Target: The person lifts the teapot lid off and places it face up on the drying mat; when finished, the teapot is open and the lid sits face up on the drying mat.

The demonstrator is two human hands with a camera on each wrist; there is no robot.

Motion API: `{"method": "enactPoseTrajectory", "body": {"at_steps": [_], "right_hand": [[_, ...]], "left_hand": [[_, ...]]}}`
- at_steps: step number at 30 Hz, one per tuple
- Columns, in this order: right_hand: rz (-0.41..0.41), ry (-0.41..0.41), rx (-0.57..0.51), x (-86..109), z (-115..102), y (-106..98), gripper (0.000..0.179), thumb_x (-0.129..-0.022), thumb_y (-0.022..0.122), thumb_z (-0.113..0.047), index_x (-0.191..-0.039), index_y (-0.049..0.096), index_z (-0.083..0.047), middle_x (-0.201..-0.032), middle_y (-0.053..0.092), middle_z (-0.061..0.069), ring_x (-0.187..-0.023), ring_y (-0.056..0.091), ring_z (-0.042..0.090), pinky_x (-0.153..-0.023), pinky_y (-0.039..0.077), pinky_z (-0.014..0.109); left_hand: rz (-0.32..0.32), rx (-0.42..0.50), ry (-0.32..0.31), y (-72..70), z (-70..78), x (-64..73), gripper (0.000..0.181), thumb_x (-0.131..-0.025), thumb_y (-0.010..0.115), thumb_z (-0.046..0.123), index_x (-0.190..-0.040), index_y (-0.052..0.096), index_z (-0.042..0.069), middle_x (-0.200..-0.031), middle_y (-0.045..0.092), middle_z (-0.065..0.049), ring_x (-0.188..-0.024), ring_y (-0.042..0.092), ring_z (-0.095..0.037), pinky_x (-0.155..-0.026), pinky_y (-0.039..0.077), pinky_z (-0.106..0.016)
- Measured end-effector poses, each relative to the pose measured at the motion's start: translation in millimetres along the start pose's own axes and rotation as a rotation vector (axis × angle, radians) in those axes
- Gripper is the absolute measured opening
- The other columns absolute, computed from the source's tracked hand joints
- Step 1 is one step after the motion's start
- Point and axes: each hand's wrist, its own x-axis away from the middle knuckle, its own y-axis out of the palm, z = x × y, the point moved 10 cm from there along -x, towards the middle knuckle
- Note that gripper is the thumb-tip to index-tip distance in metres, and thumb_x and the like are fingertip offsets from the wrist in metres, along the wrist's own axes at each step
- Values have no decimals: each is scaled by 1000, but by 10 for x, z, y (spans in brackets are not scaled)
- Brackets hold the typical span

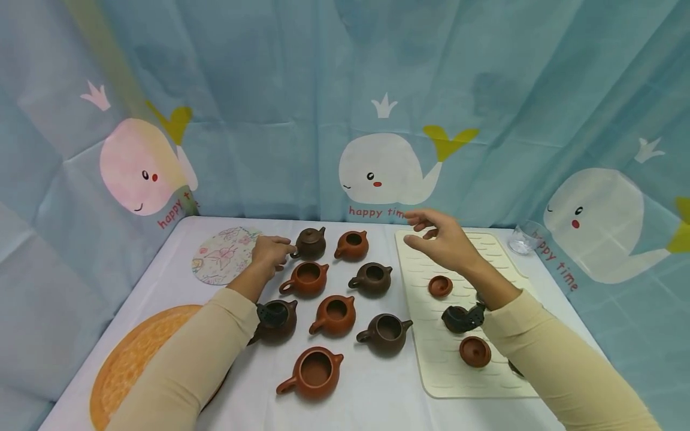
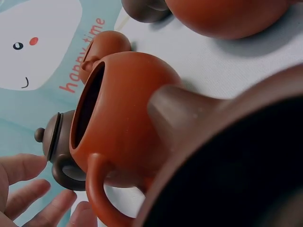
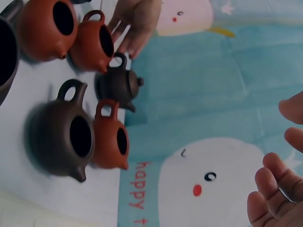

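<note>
A small dark brown teapot (image 1: pixel 311 244) with its lid on stands in the back row. Beside its handle is my left hand (image 1: pixel 271 254), fingers loosely extended; in the left wrist view the fingertips (image 2: pixel 35 165) are right at the handle and lid edge. Just in front stands a lidless reddish teapot (image 1: pixel 309 279). My right hand (image 1: pixel 439 239) is raised over the cream tray (image 1: pixel 426 371), fingers spread and holding nothing. On that tray lie a reddish lid (image 1: pixel 440 287), another reddish lid (image 1: pixel 475 352) and a dark lid (image 1: pixel 455 320) partly hidden by the wrist camera.
Several more lidless teapots stand in rows, among them a dark one (image 1: pixel 387 334) and a reddish one (image 1: pixel 314 374). A round patterned mat (image 1: pixel 221 257) lies back left, with a round orange-brown board (image 1: pixel 129 353) nearer. A clear glass (image 1: pixel 524 239) stands back right before the curtain (image 1: pixel 280 108).
</note>
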Motion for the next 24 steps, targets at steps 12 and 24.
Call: {"method": "enactPoseTrajectory", "body": {"at_steps": [12, 24], "right_hand": [[-4, 33, -85, -455, 171, 414, 40, -86, 70, -13, -125, 62, -10, -111, 62, 13, -94, 56, 25, -78, 47, 44], [-80, 113, -106, -743, 424, 955, 37, -91, 67, -15, -127, 61, -11, -107, 63, 13, -93, 57, 24, -79, 47, 41]], "left_hand": [[-13, -52, -26, 55, -35, -82, 29, -88, 69, 12, -117, 68, 4, -114, 63, -14, -96, 58, -32, -77, 52, -44], [0, -98, -4, 53, -48, -120, 25, -86, 71, 13, -110, 73, 6, -106, 66, -12, -80, 55, -26, -61, 51, -37]]}}
